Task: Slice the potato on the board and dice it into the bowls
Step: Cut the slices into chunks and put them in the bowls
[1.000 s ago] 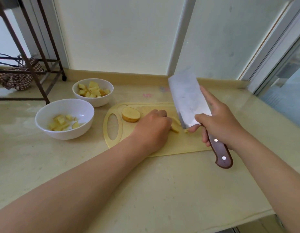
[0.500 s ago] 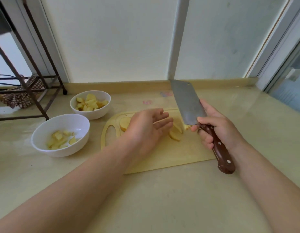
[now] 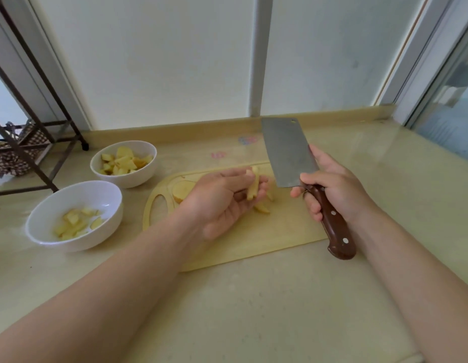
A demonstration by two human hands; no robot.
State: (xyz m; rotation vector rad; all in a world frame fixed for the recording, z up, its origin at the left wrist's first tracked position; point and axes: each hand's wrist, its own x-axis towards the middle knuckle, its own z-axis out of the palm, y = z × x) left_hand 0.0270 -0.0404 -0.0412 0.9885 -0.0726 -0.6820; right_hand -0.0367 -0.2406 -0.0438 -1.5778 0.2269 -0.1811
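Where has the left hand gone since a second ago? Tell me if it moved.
Yes. The left hand has turned palm-up and lifted off the cutting board, with a potato strip on its fingers; earlier it pressed knuckles-up on the board.

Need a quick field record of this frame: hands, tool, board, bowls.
left hand: palm up over the board, potato strip lying on its fingers
right hand: gripping the cleaver by its brown handle, blade raised off the board
cutting board: holds a potato chunk and a few cut pieces
near bowl: white, thin layer of potato pieces
far bowl: white, fuller heap of potato pieces
countertop: beige
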